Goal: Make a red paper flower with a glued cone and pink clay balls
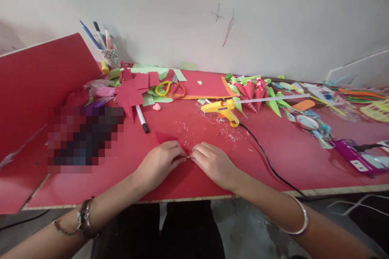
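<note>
Close to the table's front edge, my left hand [162, 161] and my right hand [212, 162] meet with fingers closed, their tips almost touching. A piece of red paper [165, 137] shows as a pointed flap behind my left hand. Both hands pinch the paper low against the table, and most of it is hidden under the fingers. A tiny pale bit shows between the fingertips; I cannot tell what it is. Beyond my right hand lies a yellow glue gun [223, 109] with a long clear glue stick in its back. A white marker [142, 119] with a black cap lies beyond my left hand.
Red and green paper cones [255, 91] are heaped behind the glue gun. Scissors [170, 88] lie among paper scraps [130, 89]. A pen cup [111, 56] stands back left. The gun's black cord [264, 151] runs over the front edge. A purple power strip [352, 156] sits right.
</note>
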Tool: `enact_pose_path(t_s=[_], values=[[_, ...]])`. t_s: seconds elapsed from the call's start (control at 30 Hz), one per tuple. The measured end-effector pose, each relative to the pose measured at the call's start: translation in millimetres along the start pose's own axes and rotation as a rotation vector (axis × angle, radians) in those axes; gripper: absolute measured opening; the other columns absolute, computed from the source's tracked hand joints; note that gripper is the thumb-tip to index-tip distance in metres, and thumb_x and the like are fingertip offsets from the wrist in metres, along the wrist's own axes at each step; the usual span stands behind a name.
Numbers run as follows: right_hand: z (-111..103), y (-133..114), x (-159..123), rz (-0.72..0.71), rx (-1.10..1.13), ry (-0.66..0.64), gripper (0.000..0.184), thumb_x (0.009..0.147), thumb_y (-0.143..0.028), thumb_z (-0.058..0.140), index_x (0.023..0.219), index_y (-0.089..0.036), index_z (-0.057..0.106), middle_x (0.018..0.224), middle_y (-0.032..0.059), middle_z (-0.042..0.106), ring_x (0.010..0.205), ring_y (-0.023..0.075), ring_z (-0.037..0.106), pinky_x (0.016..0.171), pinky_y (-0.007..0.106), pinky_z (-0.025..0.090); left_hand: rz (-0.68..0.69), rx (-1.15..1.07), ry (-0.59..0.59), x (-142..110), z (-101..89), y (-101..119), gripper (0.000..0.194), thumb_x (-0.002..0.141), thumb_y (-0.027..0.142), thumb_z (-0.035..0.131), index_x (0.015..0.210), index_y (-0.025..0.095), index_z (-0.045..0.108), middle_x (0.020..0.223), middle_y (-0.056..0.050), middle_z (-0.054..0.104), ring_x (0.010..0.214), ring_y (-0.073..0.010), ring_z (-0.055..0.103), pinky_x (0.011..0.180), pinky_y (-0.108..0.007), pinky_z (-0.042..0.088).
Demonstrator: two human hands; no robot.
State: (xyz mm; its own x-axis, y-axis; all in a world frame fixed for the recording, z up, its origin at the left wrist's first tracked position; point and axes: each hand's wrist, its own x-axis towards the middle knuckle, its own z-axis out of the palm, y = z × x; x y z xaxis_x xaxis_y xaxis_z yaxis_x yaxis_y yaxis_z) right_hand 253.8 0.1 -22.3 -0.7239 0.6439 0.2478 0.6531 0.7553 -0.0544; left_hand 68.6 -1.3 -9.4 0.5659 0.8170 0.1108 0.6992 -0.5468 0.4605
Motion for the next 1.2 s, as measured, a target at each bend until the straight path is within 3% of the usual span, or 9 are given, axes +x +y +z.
enact_pose_path(t_s=[0.1,0.23,0.43,0.53,0.77,0.87,1.07,1.2], values=[[1,2,3,0.016,0.033,-0.015,0.019,0.087,-0.016,0.041,0.072,-0.015,0.053,0.074,0.0043,0.054,0.072,0.0159,0.047,0.064,0.027,0.038,0.034,0.067,-0.017,-1,-1.7,-1,0.014,0.085,0.023,0.046,0.085,0.015,0.057,0.082,-0.004,0.056,0.075,-0.0156,0.054,0.065,-0.026,0.045],[1,5,6,0.065,0.139,-0.016,0.014,0.086,-0.018,0.044,0.077,-0.014,0.054,0.078,0.0047,0.056,0.076,0.0162,0.048,0.069,0.027,0.041,0.058,0.147,-0.024,0,-2.0,-1,0.018,0.085,0.021,0.044,0.074,0.014,0.056,0.076,-0.004,0.056,0.070,-0.0158,0.053,0.063,-0.027,0.044],[0,8,2,-0.001,0.122,-0.042,0.015,0.088,-0.019,0.041,0.082,-0.015,0.055,0.079,0.0042,0.054,0.077,0.0156,0.047,0.069,0.026,0.040,-0.050,-0.127,-0.056,8,-8.8,-1,0.015,0.082,0.017,0.050,0.068,0.014,0.055,0.070,0.001,0.055,0.063,-0.0106,0.052,0.058,-0.021,0.040],[-3,8,1,-0.026,0.118,-0.046,0.017,0.089,-0.019,0.039,0.085,-0.017,0.055,0.080,0.0038,0.053,0.076,0.0149,0.047,0.067,0.025,0.040,-0.072,-0.160,-0.065,14,-13.2,-3,0.011,0.078,0.016,0.055,0.067,0.015,0.057,0.070,0.002,0.058,0.069,-0.0118,0.053,0.063,-0.022,0.040],[-7,3,9,0.135,0.234,-0.008,0.014,0.085,-0.017,0.045,0.079,-0.014,0.057,0.081,0.0050,0.055,0.079,0.0159,0.048,0.071,0.027,0.042,-0.110,-0.145,-0.131,19,-16.7,-5,0.009,0.076,0.017,0.056,0.067,0.015,0.059,0.067,0.002,0.059,0.063,-0.0114,0.054,0.059,-0.021,0.039],[-4,2,10,0.160,0.252,-0.012,0.012,0.084,-0.015,0.046,0.081,-0.014,0.057,0.082,0.0057,0.055,0.080,0.0164,0.049,0.071,0.028,0.043,-0.034,-0.027,-0.094,14,-13.7,-1,0.013,0.080,0.018,0.050,0.070,0.015,0.058,0.070,0.000,0.059,0.063,-0.0119,0.054,0.057,-0.022,0.039],[-6,6,12,0.188,0.377,-0.030,0.010,0.084,-0.014,0.046,0.081,-0.015,0.056,0.082,0.0043,0.054,0.080,0.0151,0.050,0.073,0.027,0.042,0.381,0.525,0.021,1,-3.3,6,0.026,0.086,0.008,0.032,0.083,0.012,0.058,0.076,-0.007,0.059,0.067,-0.0176,0.054,0.064,-0.031,0.041],[-10,10,14,0.189,0.426,-0.071,0.009,0.084,-0.015,0.047,0.080,-0.015,0.054,0.081,0.0028,0.053,0.079,0.0134,0.050,0.073,0.026,0.042,0.314,0.497,0.008,1,-1.9,6,0.025,0.086,0.009,0.035,0.077,0.012,0.058,0.074,-0.006,0.059,0.067,-0.0173,0.053,0.065,-0.031,0.041]])
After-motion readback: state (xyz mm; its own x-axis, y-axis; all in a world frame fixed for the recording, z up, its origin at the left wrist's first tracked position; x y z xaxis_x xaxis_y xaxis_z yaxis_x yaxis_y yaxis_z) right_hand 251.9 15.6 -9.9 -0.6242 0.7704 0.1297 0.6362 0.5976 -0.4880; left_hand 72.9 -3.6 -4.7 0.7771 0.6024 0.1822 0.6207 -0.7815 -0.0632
